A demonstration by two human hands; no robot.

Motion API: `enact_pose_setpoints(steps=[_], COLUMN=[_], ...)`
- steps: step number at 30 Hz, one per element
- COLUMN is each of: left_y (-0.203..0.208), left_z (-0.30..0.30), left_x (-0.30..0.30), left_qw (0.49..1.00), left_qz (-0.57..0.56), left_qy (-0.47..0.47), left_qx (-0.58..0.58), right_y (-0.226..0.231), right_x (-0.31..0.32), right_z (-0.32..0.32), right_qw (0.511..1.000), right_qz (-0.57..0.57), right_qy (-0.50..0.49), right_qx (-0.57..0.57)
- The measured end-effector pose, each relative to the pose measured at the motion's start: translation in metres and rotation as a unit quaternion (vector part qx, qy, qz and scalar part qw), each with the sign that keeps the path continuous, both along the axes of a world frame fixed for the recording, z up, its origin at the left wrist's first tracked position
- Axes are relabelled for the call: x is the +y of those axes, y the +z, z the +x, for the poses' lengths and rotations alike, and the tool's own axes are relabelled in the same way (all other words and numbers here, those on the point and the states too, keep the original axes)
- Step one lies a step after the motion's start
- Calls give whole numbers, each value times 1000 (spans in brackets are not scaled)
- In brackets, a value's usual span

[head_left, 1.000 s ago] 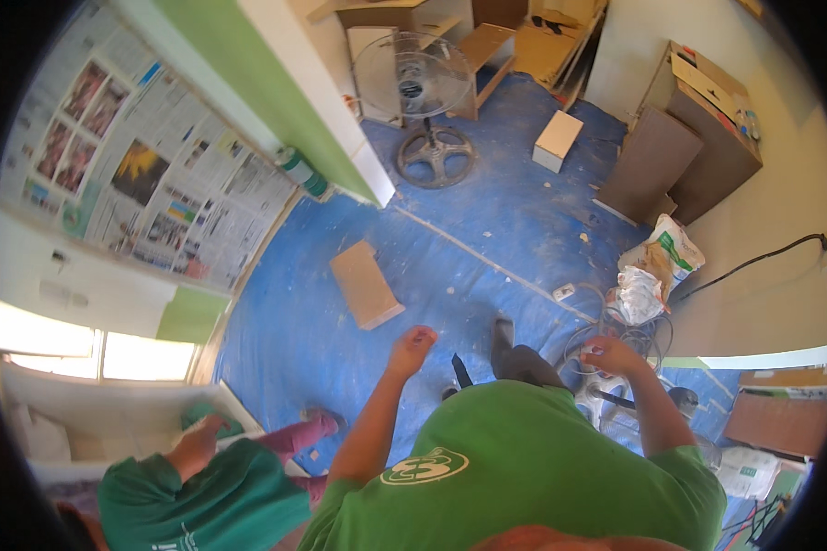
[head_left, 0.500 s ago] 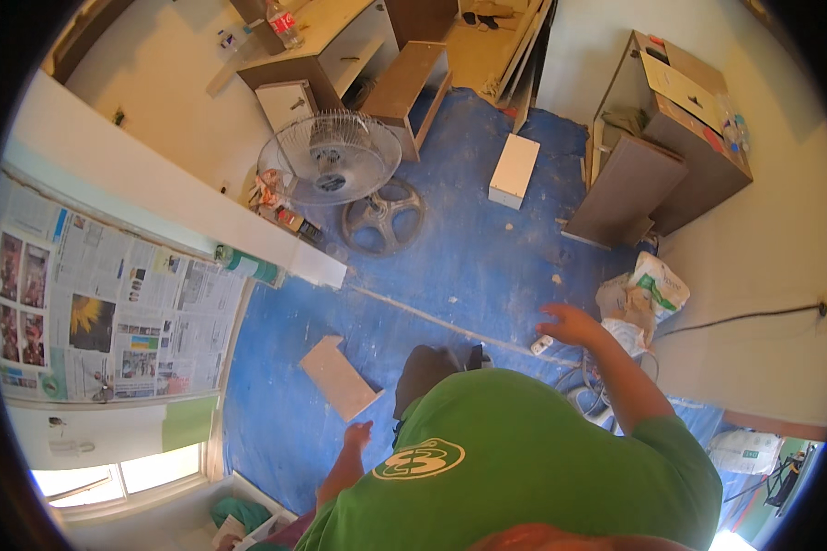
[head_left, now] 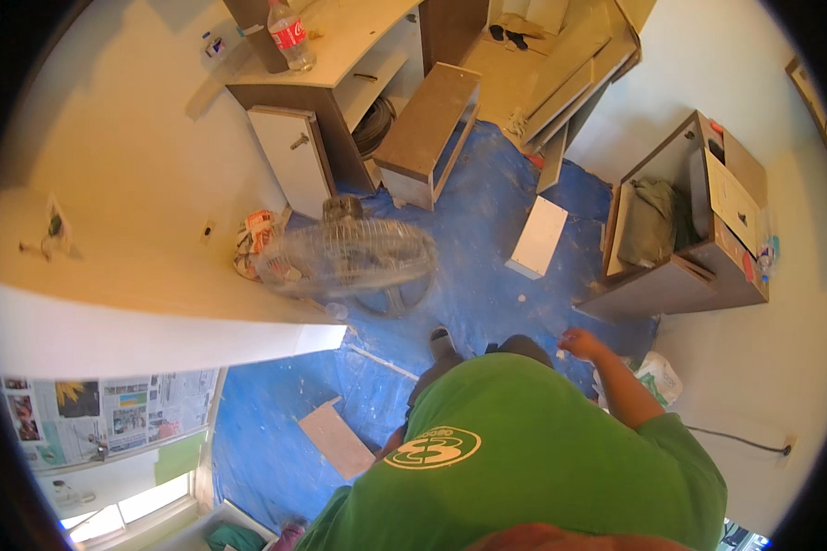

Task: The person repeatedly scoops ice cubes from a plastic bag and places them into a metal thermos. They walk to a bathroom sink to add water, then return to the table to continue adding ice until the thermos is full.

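My right hand [head_left: 577,343] hangs over the blue floor sheeting [head_left: 487,248], off to the right of my leg. Its fingers are loosely bent and a little apart, with nothing in them. My left hand [head_left: 390,444] is low beside my left leg, mostly covered by the green shirt, so its fingers do not show. Nearest to it on the sheeting lies a flat pale board [head_left: 337,441] with a small notch at one corner. Ahead, my dark shoe [head_left: 442,343] steps onto the sheeting.
A stand fan [head_left: 349,257] stands ahead left, beside a wall end [head_left: 322,342]. A white box-like block [head_left: 538,237] lies ahead. Brown cabinets [head_left: 427,129] stand far left; another cabinet [head_left: 680,285] holding cloth is right. A white sack [head_left: 659,378] and cable [head_left: 744,442] lie near the right wall.
I have stepped forward; the fan and cabinets appear closer. My right hand's spread fingers have relaxed into a looser bend. My left hand has dropped mostly behind the shirt and leg.
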State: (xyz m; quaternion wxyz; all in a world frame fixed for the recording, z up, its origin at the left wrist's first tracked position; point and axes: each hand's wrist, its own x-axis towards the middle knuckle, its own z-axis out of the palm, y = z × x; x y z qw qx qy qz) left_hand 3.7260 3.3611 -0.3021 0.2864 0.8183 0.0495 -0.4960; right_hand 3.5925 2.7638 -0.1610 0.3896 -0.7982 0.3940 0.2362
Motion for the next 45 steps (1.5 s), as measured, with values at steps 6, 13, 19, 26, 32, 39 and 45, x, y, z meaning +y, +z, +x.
enact_pose_setpoints(steps=[6,13,19,26,32,39,45], left_y=[28,40,62,90,103,124,179], left_z=[181,316,320,360,436,474,489], left_x=[-121,-200,-275,-336,-378,-447,-529], left_qw=[987,960,958,945,937,906,857], left_qz=[-84,-36,13,-16,0,107,141], left_qy=[113,236,273,311,331,405,492], left_qx=[-73,-149,-91,-102,-113,-64,-52], right_y=[-27,-75,-116,36,138,194,188], right_x=[-99,-231,-339,-251,-220,-175,-138], right_z=[121,394,664,841,978,1130,1264], right_qw=[979,904,589,930,800,733,673], right_qz=[61,4,-271,182,258,304,420], right_qy=[-11,364,750,125,183,358,302], right_qx=[193,226,-133,-294,-510,-493,-528])
